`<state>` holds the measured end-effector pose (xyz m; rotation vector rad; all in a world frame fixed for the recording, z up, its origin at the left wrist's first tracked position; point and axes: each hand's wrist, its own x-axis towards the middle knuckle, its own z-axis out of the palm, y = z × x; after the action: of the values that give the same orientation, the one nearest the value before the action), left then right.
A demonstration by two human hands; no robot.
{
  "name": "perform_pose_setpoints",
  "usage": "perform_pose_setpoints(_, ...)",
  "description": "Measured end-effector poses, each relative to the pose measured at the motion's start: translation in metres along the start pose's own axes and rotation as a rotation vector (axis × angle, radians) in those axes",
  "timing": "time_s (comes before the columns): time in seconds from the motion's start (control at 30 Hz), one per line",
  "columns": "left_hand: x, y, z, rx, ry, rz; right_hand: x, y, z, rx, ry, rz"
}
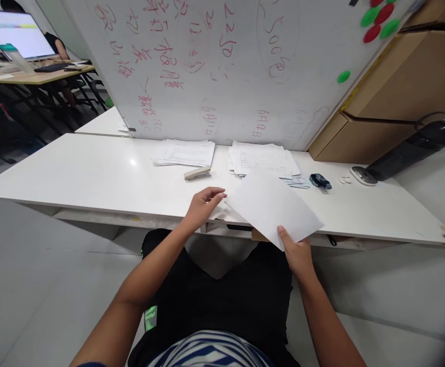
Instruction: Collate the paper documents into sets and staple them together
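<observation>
A white sheet of paper (274,206), blank on the side facing me, is held at its near right edge by my right hand (299,255), thumb on top. It is tilted above the front edge of the desk. My left hand (206,204) is closed in a pinch beside the sheet's left corner. What its fingertips hold, if anything, is too small to tell. Just beyond that hand a beige stapler (197,174) lies on the desk. Behind it is a stack of printed papers (186,152). A second stack of papers (262,157) lies behind the sheet, which partly covers it.
The white desk (92,168) backs onto a whiteboard (238,76) with red writing. To the right lie a dark blue object (320,181), white earbuds (344,180), a mouse (363,175), a dark bottle (413,145) and cardboard boxes (409,76). Another person sits behind a monitor (16,33).
</observation>
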<state>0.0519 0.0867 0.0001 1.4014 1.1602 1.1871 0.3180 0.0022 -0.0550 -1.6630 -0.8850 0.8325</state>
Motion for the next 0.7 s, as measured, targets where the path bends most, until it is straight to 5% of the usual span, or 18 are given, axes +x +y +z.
perform_pose_setpoints(0.2, 0.013, -0.001, -0.018, 0.292, -0.007, 0.042, 0.001, 0.012, -0.007, 0.197, -0.242, 0.254)
perform_pose_setpoints(0.33, 0.016, -0.003, -0.019, 0.325, -0.161, -0.033, 0.008, 0.0, -0.008, 0.222, -0.28, 0.135)
perform_pose_setpoints(0.53, 0.07, 0.006, -0.03, 0.807, 0.24, 0.253, 0.054, -0.037, 0.022, 0.11, -0.301, 0.012)
perform_pose_setpoints(0.7, 0.121, -0.016, -0.043, 0.99, 0.231, -0.024, 0.091, -0.067, 0.069, 0.021, -0.405, 0.124)
